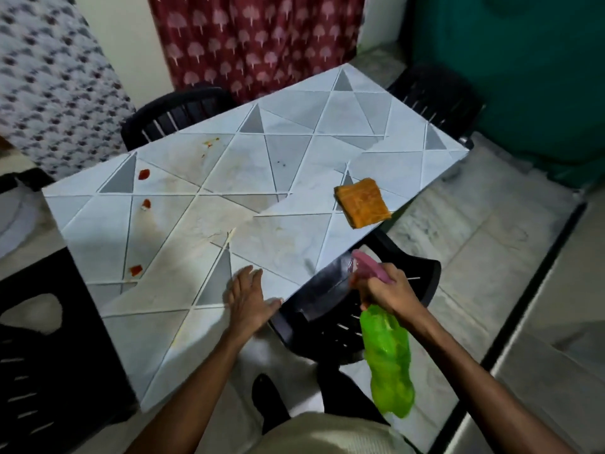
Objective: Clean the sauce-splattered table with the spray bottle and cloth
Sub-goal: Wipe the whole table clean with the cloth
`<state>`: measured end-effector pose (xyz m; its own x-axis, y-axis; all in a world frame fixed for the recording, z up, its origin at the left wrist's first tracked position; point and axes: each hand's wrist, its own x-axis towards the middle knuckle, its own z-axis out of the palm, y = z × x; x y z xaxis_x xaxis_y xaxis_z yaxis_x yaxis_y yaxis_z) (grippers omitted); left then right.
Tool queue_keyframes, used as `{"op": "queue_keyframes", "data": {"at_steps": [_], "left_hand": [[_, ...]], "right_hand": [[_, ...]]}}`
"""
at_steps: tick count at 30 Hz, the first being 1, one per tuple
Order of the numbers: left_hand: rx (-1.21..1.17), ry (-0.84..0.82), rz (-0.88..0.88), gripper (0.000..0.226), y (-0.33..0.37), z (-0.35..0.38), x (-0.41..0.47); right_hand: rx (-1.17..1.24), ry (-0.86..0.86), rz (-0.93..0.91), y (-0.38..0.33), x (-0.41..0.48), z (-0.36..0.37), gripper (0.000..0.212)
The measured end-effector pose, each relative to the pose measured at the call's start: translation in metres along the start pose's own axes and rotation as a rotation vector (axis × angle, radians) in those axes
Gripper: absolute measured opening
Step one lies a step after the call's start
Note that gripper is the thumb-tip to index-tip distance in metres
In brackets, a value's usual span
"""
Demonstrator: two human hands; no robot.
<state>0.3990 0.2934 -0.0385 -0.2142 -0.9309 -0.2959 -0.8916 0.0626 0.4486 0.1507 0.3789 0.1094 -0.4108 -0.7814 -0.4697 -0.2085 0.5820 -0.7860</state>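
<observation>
While left hand (249, 298) lies flat, released, on counter (183, 231) lower centre, right hand (386, 290) grasps spray bottle (388, 358); long axis near-vertical, nozzle pointing upper left.

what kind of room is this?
Probably a home dining area: a patterned table with black plastic chairs around it, a printed curtain behind, and tile floor.

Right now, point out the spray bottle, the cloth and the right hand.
spray bottle (388, 362), head view, on its green body.
cloth (361, 203), head view, middle of the folded orange pad.
right hand (384, 291), head view, back of the hand gripping the bottle's neck.
</observation>
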Motion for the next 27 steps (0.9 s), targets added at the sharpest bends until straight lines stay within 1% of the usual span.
{"op": "queue_keyframes", "data": {"at_steps": [1, 3, 4, 7, 8, 9, 11, 12, 13, 17, 20, 23, 27], "left_hand": [[-0.013, -0.002, 0.008, 0.087, 0.013, 0.0, 0.014], [-0.039, -0.017, 0.018, 0.081, 0.034, 0.0, 0.036], [-0.045, -0.021, 0.036, 0.077, 0.048, -0.001, 0.054], [-0.043, -0.041, 0.073, 0.072, 0.084, -0.002, 0.098], [-0.033, -0.042, 0.08, 0.072, 0.097, -0.001, 0.116], [-0.018, -0.039, 0.093, 0.073, 0.106, 0.0, 0.13], [0.023, -0.035, 0.105, 0.076, 0.126, 0.004, 0.158], [0.049, -0.037, 0.106, 0.079, 0.135, 0.005, 0.17], [0.083, -0.042, 0.111, 0.083, 0.145, 0.008, 0.182], [0.202, -0.082, 0.13, 0.1, 0.167, 0.022, 0.216], [0.241, -0.08, 0.133, 0.111, 0.177, 0.031, 0.237], [0.318, -0.114, 0.142, 0.122, 0.185, 0.037, 0.257], [0.43, -0.241, 0.163, 0.135, 0.188, 0.038, 0.275]], "right_hand": [[0.06, -0.019, -0.033, -0.015, 0.008, -0.012, 0.027], [0.166, -0.049, -0.106, -0.042, 0.022, -0.029, 0.037], [0.181, -0.04, -0.148, -0.055, 0.036, -0.04, 0.037], [0.172, 0.06, -0.363, -0.085, 0.072, -0.066, 0.028], [0.189, 0.096, -0.433, -0.092, 0.091, -0.075, 0.028], [0.211, 0.118, -0.497, -0.096, 0.105, -0.082, 0.031], [0.3, 0.166, -0.583, -0.101, 0.143, -0.097, 0.05], [0.35, 0.194, -0.62, -0.104, 0.163, -0.105, 0.054], [0.388, 0.211, -0.652, -0.108, 0.184, -0.113, 0.055], [0.389, 0.315, -0.747, -0.128, 0.26, -0.13, 0.052], [0.408, 0.341, -0.751, -0.134, 0.313, -0.136, 0.048], [0.423, 0.323, -0.708, -0.135, 0.361, -0.144, 0.03], [0.407, 0.321, -0.714, -0.139, 0.409, -0.151, 0.011]]}}
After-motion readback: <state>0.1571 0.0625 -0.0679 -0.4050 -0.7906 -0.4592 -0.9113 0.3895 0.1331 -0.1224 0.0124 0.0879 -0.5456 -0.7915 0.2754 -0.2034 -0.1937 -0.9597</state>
